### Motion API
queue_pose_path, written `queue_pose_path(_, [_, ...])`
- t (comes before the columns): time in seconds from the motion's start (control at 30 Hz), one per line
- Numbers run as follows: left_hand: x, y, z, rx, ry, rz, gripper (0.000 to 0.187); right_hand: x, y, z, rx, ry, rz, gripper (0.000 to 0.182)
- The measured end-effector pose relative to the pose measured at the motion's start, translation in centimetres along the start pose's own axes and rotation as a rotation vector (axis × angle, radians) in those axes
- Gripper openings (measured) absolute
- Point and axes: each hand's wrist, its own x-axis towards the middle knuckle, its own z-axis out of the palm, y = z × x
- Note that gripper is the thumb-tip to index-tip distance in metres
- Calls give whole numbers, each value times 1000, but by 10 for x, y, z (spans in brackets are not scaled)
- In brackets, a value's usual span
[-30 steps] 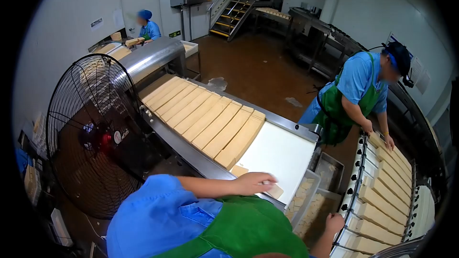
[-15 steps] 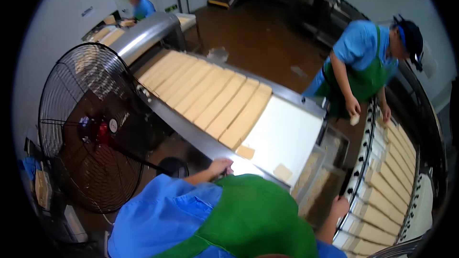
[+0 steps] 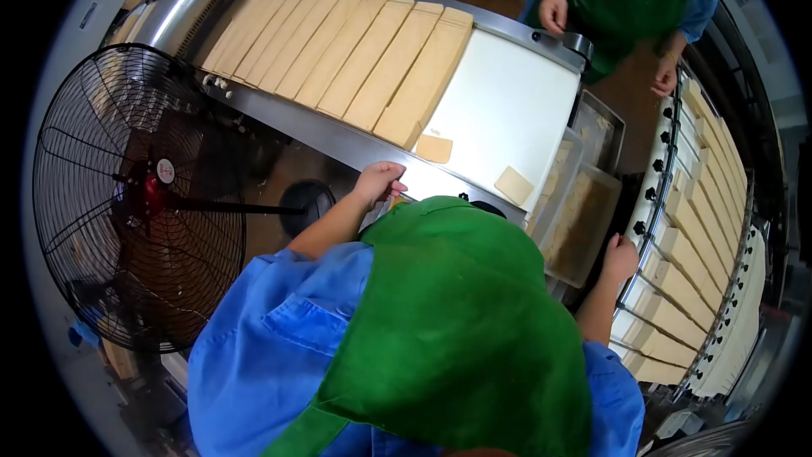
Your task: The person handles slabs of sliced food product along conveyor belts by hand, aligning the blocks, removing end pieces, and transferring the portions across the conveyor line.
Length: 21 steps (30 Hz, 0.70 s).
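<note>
Looking down at the white belt [image 3: 512, 93], we see our left hand [image 3: 381, 184] just beside its near metal edge [image 3: 292, 124], fingers bent inward and narrow, though we cannot tell whether anything is pinched between them. Our right hand [image 3: 620, 259] is well apart from the belt, off to its right, curled into a loose fist beside the dark rail [image 3: 647, 233] of a second line; we cannot tell if it holds something. Pale slabs [image 3: 338, 49] lie side by side across the left part of the white belt, slanting from its far edge toward us. Two small flat pieces lie on the belt near its near edge: a squarish piece [image 3: 434, 149] close to the end slab, and a tilted piece [image 3: 513, 185] farther right. To the right of the belt we have plastic bins [image 3: 582, 224] with pale scraps in them, and beyond those, more pale strips [image 3: 689, 250] in a slanting row on the second line. A black wire fan [image 3: 139, 203] stands left of the belt. Past the belt's far right corner, we see a co-worker in a green apron [image 3: 622, 4], arms lowered, with one hand [image 3: 665, 76] near the second line's far end
</note>
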Motion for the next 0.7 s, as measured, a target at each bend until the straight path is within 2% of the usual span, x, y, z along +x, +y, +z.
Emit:
queue_pose_path(0.43, [-2,1,1,41,44,-13,20,0,0,1,2,-6,2,26])
queue_pose_path(0.7, [-9,5,6,7,45,46,20,3,1,5,-13,-22,20,28])
